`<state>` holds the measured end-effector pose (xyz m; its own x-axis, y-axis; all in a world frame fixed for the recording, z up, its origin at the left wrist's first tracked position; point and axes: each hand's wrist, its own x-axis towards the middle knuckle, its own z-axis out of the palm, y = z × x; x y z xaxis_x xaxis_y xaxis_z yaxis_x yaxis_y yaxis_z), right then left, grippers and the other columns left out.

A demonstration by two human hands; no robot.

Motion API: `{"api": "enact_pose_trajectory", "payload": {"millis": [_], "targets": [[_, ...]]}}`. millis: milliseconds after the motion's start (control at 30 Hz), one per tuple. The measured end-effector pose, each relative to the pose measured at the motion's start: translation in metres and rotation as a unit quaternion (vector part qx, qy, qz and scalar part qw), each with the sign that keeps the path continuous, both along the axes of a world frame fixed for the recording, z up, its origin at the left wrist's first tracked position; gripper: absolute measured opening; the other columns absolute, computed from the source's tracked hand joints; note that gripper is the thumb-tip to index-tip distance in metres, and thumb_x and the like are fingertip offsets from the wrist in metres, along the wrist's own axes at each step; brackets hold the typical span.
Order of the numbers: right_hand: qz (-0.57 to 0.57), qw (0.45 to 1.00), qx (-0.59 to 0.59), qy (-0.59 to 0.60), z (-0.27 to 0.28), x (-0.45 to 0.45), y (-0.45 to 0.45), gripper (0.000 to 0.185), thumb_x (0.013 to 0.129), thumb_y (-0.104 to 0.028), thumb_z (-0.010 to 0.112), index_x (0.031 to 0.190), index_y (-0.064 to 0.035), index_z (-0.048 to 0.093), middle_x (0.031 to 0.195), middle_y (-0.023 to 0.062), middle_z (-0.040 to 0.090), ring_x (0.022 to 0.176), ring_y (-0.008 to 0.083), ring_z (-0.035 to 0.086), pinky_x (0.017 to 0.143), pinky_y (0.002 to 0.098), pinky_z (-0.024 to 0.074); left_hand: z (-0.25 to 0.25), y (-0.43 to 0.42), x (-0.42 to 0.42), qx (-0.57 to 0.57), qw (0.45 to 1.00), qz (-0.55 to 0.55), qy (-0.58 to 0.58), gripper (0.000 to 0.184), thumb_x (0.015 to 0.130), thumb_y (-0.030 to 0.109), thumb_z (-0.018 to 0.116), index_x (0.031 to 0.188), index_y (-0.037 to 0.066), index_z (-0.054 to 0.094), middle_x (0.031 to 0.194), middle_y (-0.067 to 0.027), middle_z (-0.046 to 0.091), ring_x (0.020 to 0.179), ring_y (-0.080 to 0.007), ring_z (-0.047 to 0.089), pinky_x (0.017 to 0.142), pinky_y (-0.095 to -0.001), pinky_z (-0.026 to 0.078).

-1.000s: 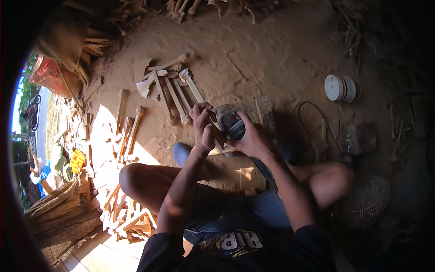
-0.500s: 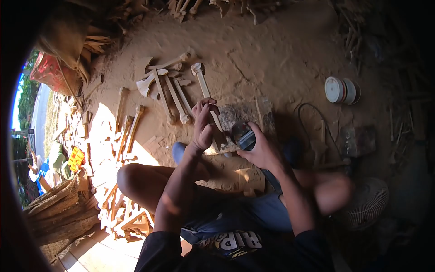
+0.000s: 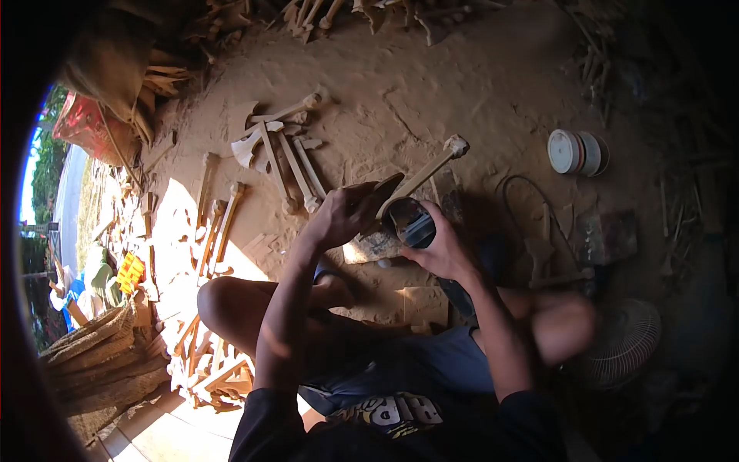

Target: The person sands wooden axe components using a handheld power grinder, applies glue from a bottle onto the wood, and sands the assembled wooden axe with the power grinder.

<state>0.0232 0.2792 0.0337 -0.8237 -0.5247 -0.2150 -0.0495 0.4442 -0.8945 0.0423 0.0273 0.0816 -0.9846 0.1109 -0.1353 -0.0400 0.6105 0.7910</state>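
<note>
1. My left hand (image 3: 337, 221) looks clamped on the broad end of a carved wooden piece (image 3: 422, 177), its shaft slanting up to the right; I'd keep those fingers clear of the disc.
2. My right hand (image 3: 448, 252) grips the dark tool (image 3: 418, 229); whether it touches wood, I can't tell. I'd press lightly.
3. Sunlit sticks (image 3: 222, 227), dusty floor (image 3: 354, 85), white tub (image 3: 565, 152), fan (image 3: 630, 339).

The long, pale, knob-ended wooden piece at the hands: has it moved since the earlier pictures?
Yes: the long, pale, knob-ended wooden piece has swung rightward in the view, its knob nearer the white cylindrical tub.
</note>
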Motion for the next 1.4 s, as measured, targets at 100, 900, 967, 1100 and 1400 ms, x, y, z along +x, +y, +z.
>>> {"api": "enact_pose_trajectory", "payload": {"millis": [100, 900, 967, 1100, 1400], "targets": [[0.001, 1.000, -0.004, 0.024, -0.010, -0.002, 0.000, 0.087, 0.073, -0.021, 0.091, 0.145, 0.0019, 0.046, 0.136, 0.0222, 0.061, 0.129, 0.0323, 0.060, 0.108, 0.0403, 0.0469, -0.003, 0.006, -0.004, 0.028, 0.998, -0.034, 0.043, 0.041, 0.102, 0.025, 0.057, 0.133, -0.001, 0.066, 0.108, -0.0234, 0.075, 0.100, -0.0280, 0.075, 0.089, -0.0389, 0.056], [-0.100, 0.994, -0.046, -0.014, -0.042, -0.029, 0.022, 0.093, 0.067, -0.025, 0.095, 0.143, 0.0032, 0.049, 0.127, 0.0159, 0.067, 0.120, 0.0242, 0.063, 0.106, 0.0374, 0.0488, -0.003, 0.022, -0.032, 0.034, 0.993, -0.116, -0.009, 0.038, 0.098, 0.016, 0.059, 0.134, 0.013, 0.070, 0.116, -0.0193, 0.075, 0.100, -0.0295, 0.075, 0.089, -0.0387, 0.059], [-0.127, 0.991, -0.016, -0.044, -0.043, -0.040, 0.031, 0.095, 0.067, -0.023, 0.094, 0.144, 0.0049, 0.046, 0.130, 0.0186, 0.063, 0.123, 0.0265, 0.061, 0.107, 0.0384, 0.0476, -0.005, 0.023, -0.033, 0.036, 0.992, -0.116, -0.020, 0.038, 0.098, 0.016, 0.060, 0.134, 0.012, 0.070, 0.113, -0.0195, 0.075, 0.097, -0.0288, 0.076, 0.087, -0.0386, 0.059], [-0.212, 0.977, 0.000, -0.028, -0.063, -0.059, 0.049, 0.094, 0.067, -0.022, 0.092, 0.143, 0.0060, 0.044, 0.131, 0.0201, 0.059, 0.122, 0.0287, 0.060, 0.106, 0.0399, 0.0479, -0.005, 0.022, -0.036, 0.016, 0.993, -0.115, -0.008, 0.036, 0.097, 0.018, 0.060, 0.130, 0.010, 0.071, 0.105, -0.0196, 0.077, 0.089, -0.0280, 0.076, 0.082, -0.0390, 0.059], [-0.288, 0.951, -0.005, 0.113, -0.069, -0.068, 0.072, 0.094, 0.071, -0.015, 0.091, 0.146, 0.0056, 0.039, 0.125, 0.0170, 0.062, 0.112, 0.0252, 0.063, 0.101, 0.0378, 0.0492, 0.007, 0.046, -0.014, -0.063, 0.980, 0.187, 0.037, 0.036, 0.101, 0.035, 0.065, 0.104, 0.001, 0.075, 0.090, -0.0200, 0.077, 0.076, -0.0210, 0.073, 0.065, -0.0367, 0.052]]}}
